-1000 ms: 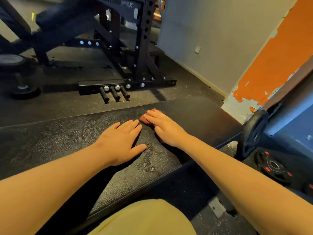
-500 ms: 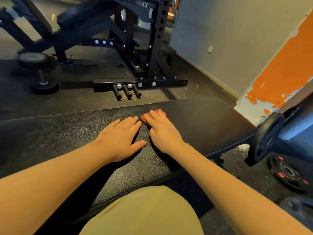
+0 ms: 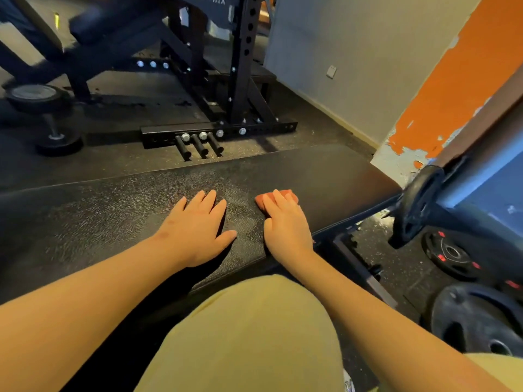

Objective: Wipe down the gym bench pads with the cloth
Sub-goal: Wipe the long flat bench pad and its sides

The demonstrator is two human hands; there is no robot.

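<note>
— What would you watch for from where we stand?
— The near edge first. The right hand sits close to it, towards the right end of the bench. I reckon a long stroke that way could carry the wipe off the pad and down among the weight plates at the lower right.
— And the cloth itself?
— It is a small reddish wad, and only a bit of it shows past the fingertips, right of the frame's middle. With so little under the palm it could bunch up or slip out, and then skin rubs the pad rather than fabric. The grain looks cracked and rough too, so it may snag.
— How are the hands set?
— Both lie flat, palms down. The left hand has its fingers straight and close together, thumb out, resting on the bare pad just beside the other; it holds nothing. The right presses the cloth down under straight fingers, not curled round it.
— Anything beyond?
— Upper middle, a black rack stands on the floor, apart from the bench.
</note>
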